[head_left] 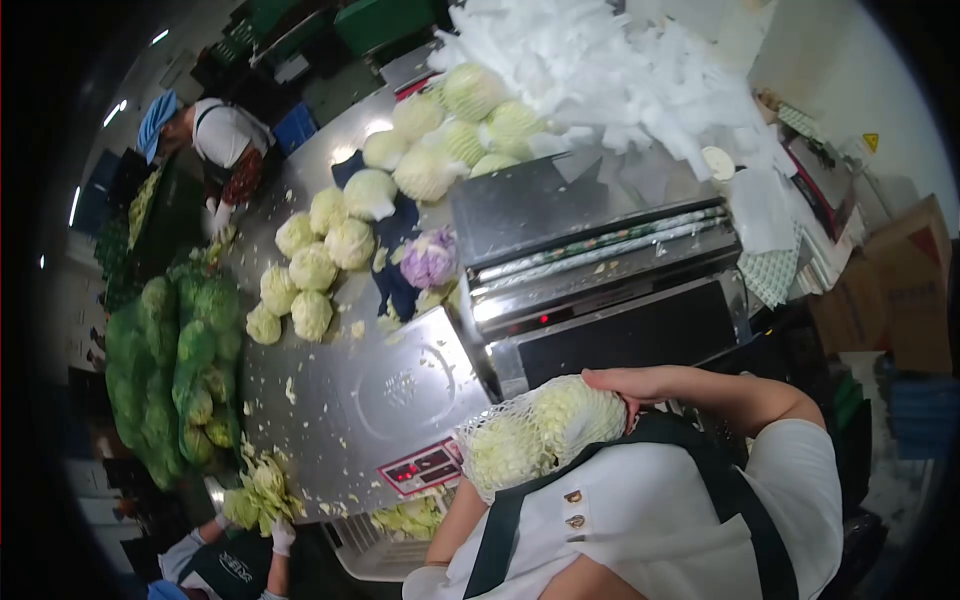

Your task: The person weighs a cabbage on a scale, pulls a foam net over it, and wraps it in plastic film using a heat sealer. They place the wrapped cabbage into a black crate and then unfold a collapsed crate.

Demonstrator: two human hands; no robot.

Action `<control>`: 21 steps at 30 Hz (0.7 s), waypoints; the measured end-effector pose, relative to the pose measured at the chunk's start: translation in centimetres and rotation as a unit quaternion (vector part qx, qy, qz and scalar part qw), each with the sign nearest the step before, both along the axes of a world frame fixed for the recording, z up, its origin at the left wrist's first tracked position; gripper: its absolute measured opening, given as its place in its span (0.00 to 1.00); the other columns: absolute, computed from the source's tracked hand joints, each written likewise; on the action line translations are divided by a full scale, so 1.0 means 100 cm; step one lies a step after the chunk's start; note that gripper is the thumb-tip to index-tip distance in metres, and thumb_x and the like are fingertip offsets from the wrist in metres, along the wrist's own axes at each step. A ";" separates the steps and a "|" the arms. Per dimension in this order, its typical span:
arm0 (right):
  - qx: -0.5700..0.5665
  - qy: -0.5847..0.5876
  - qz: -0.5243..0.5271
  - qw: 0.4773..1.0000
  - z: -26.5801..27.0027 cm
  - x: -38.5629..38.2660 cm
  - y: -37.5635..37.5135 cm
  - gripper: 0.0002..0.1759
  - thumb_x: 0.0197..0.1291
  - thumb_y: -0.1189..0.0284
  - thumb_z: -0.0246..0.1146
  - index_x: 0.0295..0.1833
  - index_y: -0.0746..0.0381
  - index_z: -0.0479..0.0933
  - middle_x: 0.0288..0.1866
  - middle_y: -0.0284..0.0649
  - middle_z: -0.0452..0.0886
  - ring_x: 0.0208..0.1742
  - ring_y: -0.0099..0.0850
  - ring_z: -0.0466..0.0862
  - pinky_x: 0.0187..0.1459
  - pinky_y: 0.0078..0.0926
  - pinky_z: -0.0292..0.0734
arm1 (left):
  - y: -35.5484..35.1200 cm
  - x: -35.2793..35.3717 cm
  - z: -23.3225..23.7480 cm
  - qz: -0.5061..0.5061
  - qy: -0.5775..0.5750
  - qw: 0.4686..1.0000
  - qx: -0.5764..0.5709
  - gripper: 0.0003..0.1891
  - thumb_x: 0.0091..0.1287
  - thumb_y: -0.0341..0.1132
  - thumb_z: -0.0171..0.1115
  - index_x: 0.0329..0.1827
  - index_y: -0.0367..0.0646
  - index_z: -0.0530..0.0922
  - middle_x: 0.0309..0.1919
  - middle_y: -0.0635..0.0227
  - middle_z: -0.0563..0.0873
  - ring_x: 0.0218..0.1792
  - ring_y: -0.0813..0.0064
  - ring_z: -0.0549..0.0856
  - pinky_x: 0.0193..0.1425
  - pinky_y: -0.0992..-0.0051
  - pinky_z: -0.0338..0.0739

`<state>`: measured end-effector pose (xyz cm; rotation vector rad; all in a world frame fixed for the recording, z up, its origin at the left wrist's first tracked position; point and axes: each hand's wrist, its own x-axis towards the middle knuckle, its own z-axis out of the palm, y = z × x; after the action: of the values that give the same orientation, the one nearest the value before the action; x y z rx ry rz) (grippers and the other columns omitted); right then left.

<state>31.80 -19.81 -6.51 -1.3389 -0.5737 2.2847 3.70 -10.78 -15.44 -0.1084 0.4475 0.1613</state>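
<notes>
Close against my apron are two pale cauliflower heads [577, 412] in white foam netting. My right hand [622, 384] is wrapped round the far right end of this bundle, thumb on top. My left forearm reaches up behind the bundle's lower left side; the cauliflowers hide that hand and its fingers. Just beyond the bundle stands a steel weighing scale [395, 390] with a red-lit display [420, 467]. To its right is a film wrapping machine [600, 290] with a roll across it.
Several cauliflowers [349, 243], bare and netted, and a purple cauliflower [430, 258] lie on the steel table [300, 400]. White foam nets [620, 70] are heaped behind. Green net sacks [170, 380] stand left. Two co-workers [225, 135] work there, one holding leafy greens [262, 492].
</notes>
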 end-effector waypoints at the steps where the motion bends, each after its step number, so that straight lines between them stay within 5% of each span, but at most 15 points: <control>1: -0.007 0.048 -0.019 0.999 -0.002 0.012 -0.004 0.36 0.61 0.44 0.47 0.64 0.61 0.59 0.57 0.46 0.68 0.49 0.33 0.77 0.55 0.28 0.69 | 0.006 0.011 0.001 -0.006 0.004 1.000 0.015 0.26 0.58 0.37 0.47 0.58 0.30 0.67 0.56 0.49 0.74 0.57 0.54 0.74 0.65 0.58 0.64; 5: 0.186 -0.051 -0.088 0.977 -0.007 0.054 0.021 0.35 0.59 0.54 0.57 0.63 0.67 0.60 0.56 0.44 0.70 0.55 0.27 0.70 0.54 0.24 0.68 | 0.053 0.061 0.012 -0.010 -0.016 0.995 0.093 0.26 0.58 0.37 0.48 0.58 0.30 0.67 0.56 0.49 0.73 0.58 0.54 0.73 0.65 0.59 0.63; 7: 0.280 -0.127 -0.092 0.947 0.002 0.089 0.057 0.28 0.60 0.60 0.56 0.61 0.64 0.63 0.56 0.40 0.71 0.57 0.27 0.70 0.58 0.26 0.63 | 0.096 0.095 0.017 -0.015 -0.120 0.986 0.116 0.29 0.61 0.44 0.39 0.61 0.33 0.65 0.59 0.46 0.70 0.59 0.50 0.71 0.64 0.56 0.64; 8: 0.339 -0.185 -0.083 0.919 -0.009 0.115 0.081 0.29 0.61 0.54 0.54 0.59 0.64 0.67 0.59 0.41 0.69 0.59 0.29 0.68 0.60 0.28 0.62 | 0.108 0.126 0.056 -0.022 -0.163 0.967 0.195 0.30 0.53 0.31 0.55 0.62 0.33 0.63 0.58 0.49 0.72 0.58 0.56 0.73 0.64 0.61 0.66; 9: 0.328 -0.127 -0.180 0.919 -0.003 0.131 0.104 0.24 0.63 0.58 0.51 0.58 0.63 0.67 0.54 0.38 0.74 0.54 0.26 0.72 0.56 0.25 0.67 | 0.131 0.144 0.060 -0.026 -0.083 0.958 0.274 0.31 0.50 0.31 0.58 0.60 0.33 0.65 0.57 0.51 0.73 0.57 0.58 0.74 0.63 0.63 0.67; 11: 0.288 0.002 -0.235 0.928 0.035 0.160 0.145 0.23 0.66 0.56 0.44 0.54 0.60 0.71 0.46 0.34 0.78 0.47 0.23 0.77 0.50 0.22 0.71 | 0.151 0.193 0.112 -0.027 -0.026 0.813 0.581 0.28 0.46 0.33 0.64 0.53 0.36 0.69 0.50 0.60 0.77 0.52 0.69 0.76 0.59 0.71 0.69; 13: 0.411 -0.103 -0.173 0.889 0.027 0.200 0.195 0.18 0.63 0.61 0.47 0.48 0.60 0.76 0.44 0.35 0.79 0.43 0.23 0.77 0.47 0.22 0.71 | 0.166 0.231 0.128 -0.034 0.004 0.680 0.732 0.27 0.44 0.32 0.67 0.49 0.38 0.70 0.46 0.64 0.76 0.49 0.74 0.76 0.56 0.74 0.69; 17: 0.697 -0.339 -0.048 0.631 -0.008 0.260 0.267 0.13 0.58 0.67 0.53 0.37 0.61 0.80 0.37 0.37 0.82 0.39 0.22 0.77 0.44 0.20 0.70 | 0.174 0.296 0.112 -0.001 0.079 0.440 0.894 0.23 0.42 0.35 0.70 0.41 0.40 0.73 0.41 0.63 0.73 0.46 0.69 0.74 0.54 0.72 0.68; 18: 0.635 -0.326 -0.069 0.697 -0.012 0.266 0.276 0.12 0.56 0.67 0.56 0.39 0.62 0.80 0.38 0.38 0.82 0.38 0.23 0.77 0.44 0.22 0.70 | 0.174 0.307 0.102 -0.004 0.123 0.361 0.925 0.22 0.42 0.37 0.70 0.39 0.40 0.73 0.40 0.60 0.72 0.45 0.66 0.74 0.54 0.71 0.68; 20: 0.487 -0.286 -0.104 0.818 -0.026 0.269 0.288 0.15 0.51 0.66 0.63 0.43 0.63 0.79 0.38 0.40 0.82 0.38 0.25 0.78 0.44 0.25 0.70 | 0.176 0.325 0.095 -0.020 0.172 0.420 0.891 0.22 0.42 0.39 0.70 0.38 0.39 0.73 0.41 0.57 0.72 0.45 0.62 0.74 0.54 0.70 0.68; 21: 0.457 -0.275 -0.148 0.833 -0.025 0.266 0.289 0.10 0.52 0.69 0.62 0.36 0.64 0.79 0.30 0.35 0.82 0.36 0.20 0.77 0.41 0.21 0.71 | 0.175 0.329 0.091 -0.032 0.199 0.454 0.868 0.22 0.42 0.41 0.70 0.38 0.38 0.73 0.41 0.56 0.72 0.45 0.60 0.74 0.54 0.70 0.68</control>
<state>58.36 9.13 -9.06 -1.3788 -1.3174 1.0486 36.64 6.69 -6.39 2.0828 0.5605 0.5157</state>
